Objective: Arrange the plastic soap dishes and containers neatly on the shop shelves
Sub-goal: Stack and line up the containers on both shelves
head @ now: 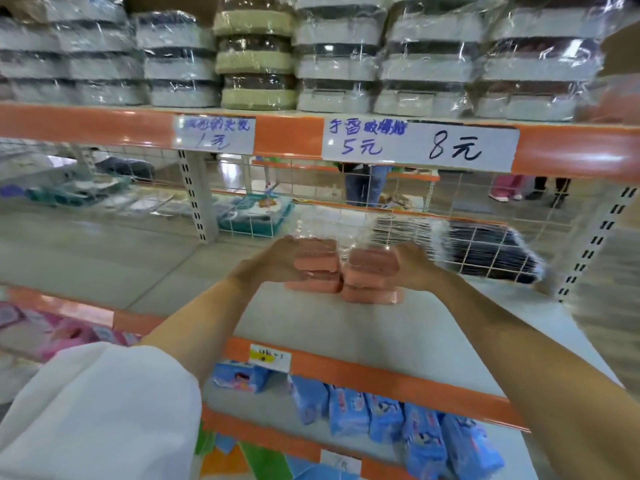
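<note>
Above both hands: wrapped grey and green containers (pixel 332 53) stacked on the upper shelf (pixel 104 126), tops cut off. Beyond the right hand (pixel 412 266): dark wrapped bundle (pixel 485 251) behind wire mesh (pixel 450 216), contents hard to make out. Between the hands, on the middle shelf (pixel 311 327): two stacks of pink soap dishes (pixel 370 278) in clear wrap, touching. Left hand (pixel 277 259) gripping one stack, right gripping the other; fingers blurred.
</note>
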The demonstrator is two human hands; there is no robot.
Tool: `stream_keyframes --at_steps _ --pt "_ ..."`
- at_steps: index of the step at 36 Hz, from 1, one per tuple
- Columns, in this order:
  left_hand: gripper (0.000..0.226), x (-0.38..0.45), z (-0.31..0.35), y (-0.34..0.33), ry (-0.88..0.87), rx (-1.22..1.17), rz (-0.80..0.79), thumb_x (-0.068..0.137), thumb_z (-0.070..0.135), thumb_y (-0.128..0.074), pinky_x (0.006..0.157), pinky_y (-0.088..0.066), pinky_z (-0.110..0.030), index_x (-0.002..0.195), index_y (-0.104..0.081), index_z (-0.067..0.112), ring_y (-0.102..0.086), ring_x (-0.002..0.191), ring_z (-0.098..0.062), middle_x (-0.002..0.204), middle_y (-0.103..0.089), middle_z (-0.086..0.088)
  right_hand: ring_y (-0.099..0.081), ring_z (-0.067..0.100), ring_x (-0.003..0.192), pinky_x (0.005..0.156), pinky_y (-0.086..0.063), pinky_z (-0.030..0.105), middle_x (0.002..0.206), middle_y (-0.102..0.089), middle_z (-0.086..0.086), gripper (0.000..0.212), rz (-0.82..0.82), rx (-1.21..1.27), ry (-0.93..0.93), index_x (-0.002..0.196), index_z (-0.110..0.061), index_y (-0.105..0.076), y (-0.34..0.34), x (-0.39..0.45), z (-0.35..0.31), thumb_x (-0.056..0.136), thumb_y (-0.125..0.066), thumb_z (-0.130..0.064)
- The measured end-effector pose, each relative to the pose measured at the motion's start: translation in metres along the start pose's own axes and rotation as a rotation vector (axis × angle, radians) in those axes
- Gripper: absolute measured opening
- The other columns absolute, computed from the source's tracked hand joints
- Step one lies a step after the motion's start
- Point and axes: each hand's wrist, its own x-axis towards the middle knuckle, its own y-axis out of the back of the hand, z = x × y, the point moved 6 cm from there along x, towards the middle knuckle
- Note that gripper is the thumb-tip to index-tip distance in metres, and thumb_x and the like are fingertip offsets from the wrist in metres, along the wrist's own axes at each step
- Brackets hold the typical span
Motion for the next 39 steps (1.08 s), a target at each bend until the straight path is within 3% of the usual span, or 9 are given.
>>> stream_keyframes --at_steps 2,5,9,17,22,26,29,36,39 --pt "0.047 0.017 -0.005 0.004 -0.020 0.049 0.021 0.078 0.021 -0.076 0.084 -0.041 -0.027 0.116 -0.057 0.002 -0.054 0.113 -0.029 0.110 -0.056 -0.009 -0.044 0.025 0.110 0.087 -0.036 0.031 0.123 -0.047 0.012 0.064 0.005 -0.017 -0.021 0.121 -0.004 -0.050 -0.002 0.012 0.003 0.073 -0.079 -0.037" --pt "0.071 0.040 -0.014 0.005 -0.037 0.102 0.022 0.079 0.030 -0.075 0.097 -0.033 -0.029 0.135 -0.042 0.002 -0.041 0.125 -0.029 0.135 -0.041 -0.012 -0.039 0.027 0.124 0.100 -0.033 0.032 0.136 -0.040 0.014 0.082 0.010 -0.042 -0.060 0.137 -0.002 -0.039 -0.009 0.026 0.010 0.072 -0.081 -0.029" --pt "0.087 0.066 -0.026 -0.004 -0.043 0.177 -0.012 0.080 0.039 -0.072 0.109 -0.032 -0.037 0.144 -0.027 0.001 -0.034 0.134 -0.031 0.146 -0.031 -0.016 -0.003 0.037 0.146 0.117 -0.018 0.048 0.160 0.001 0.016 0.111 -0.055 -0.044 -0.094 0.153 -0.010 -0.005 -0.021 0.035 0.018 0.073 -0.079 -0.029" --pt "0.098 0.092 -0.035 -0.017 -0.033 0.345 -0.067 0.081 0.056 -0.064 0.117 -0.016 -0.045 0.147 -0.016 0.002 -0.026 0.138 -0.036 0.150 -0.028 -0.018 -0.011 0.035 0.145 0.118 -0.012 0.043 0.159 -0.009 0.012 0.112 -0.082 -0.127 -0.101 0.154 -0.013 -0.003 -0.031 0.045 0.021 0.075 -0.076 -0.046" --pt "0.095 0.094 -0.035 -0.015 0.034 0.373 0.005 0.070 0.064 -0.068 0.109 -0.028 -0.046 0.139 -0.034 0.008 -0.024 0.135 -0.037 0.142 -0.030 -0.016 -0.015 0.036 0.140 0.113 -0.023 0.052 0.150 -0.019 0.010 0.108 -0.071 -0.153 -0.205 0.148 -0.013 -0.018 -0.030 0.033 0.032 0.068 -0.077 -0.055" --pt "0.106 0.078 -0.017 -0.011 0.069 0.254 -0.035 0.067 0.059 -0.075 0.110 -0.028 -0.046 0.144 -0.026 0.006 -0.014 0.139 -0.038 0.148 -0.018 -0.017 -0.021 0.035 0.136 0.111 -0.026 0.044 0.143 -0.025 0.015 0.101 -0.051 -0.089 -0.236 0.145 -0.011 -0.027 -0.022 0.013 0.040 0.069 -0.078 -0.053" --pt "0.107 0.063 0.005 -0.007 0.033 0.143 -0.088 0.064 0.047 -0.083 0.101 -0.038 -0.040 0.145 -0.024 0.009 -0.026 0.135 -0.033 0.149 -0.015 -0.013 -0.035 0.032 0.132 0.111 -0.033 0.041 0.136 -0.040 0.012 0.093 -0.061 0.001 -0.223 0.142 -0.018 -0.035 -0.016 -0.011 0.050 0.068 -0.079 -0.052" --pt "0.074 0.009 0.082 -0.020 -0.185 -0.083 -0.203 0.067 0.025 -0.085 0.072 -0.046 -0.020 0.126 -0.043 0.014 -0.051 0.091 -0.010 0.108 -0.048 0.003 -0.060 0.021 0.099 0.081 -0.055 0.034 0.114 -0.059 0.004 0.114 -0.062 0.145 -0.280 0.135 -0.023 -0.044 -0.022 -0.075 0.142 0.039 -0.072 -0.076" --pt "0.050 -0.023 0.120 -0.026 -0.278 -0.180 -0.290 0.067 0.014 -0.085 0.058 -0.041 -0.011 0.106 -0.053 0.018 -0.055 0.069 0.001 0.090 -0.060 0.008 -0.062 0.024 0.095 0.076 -0.056 0.035 0.112 -0.055 0.005 0.097 -0.047 0.131 -0.361 0.114 -0.015 -0.044 0.004 -0.138 0.136 0.044 -0.072 -0.076"
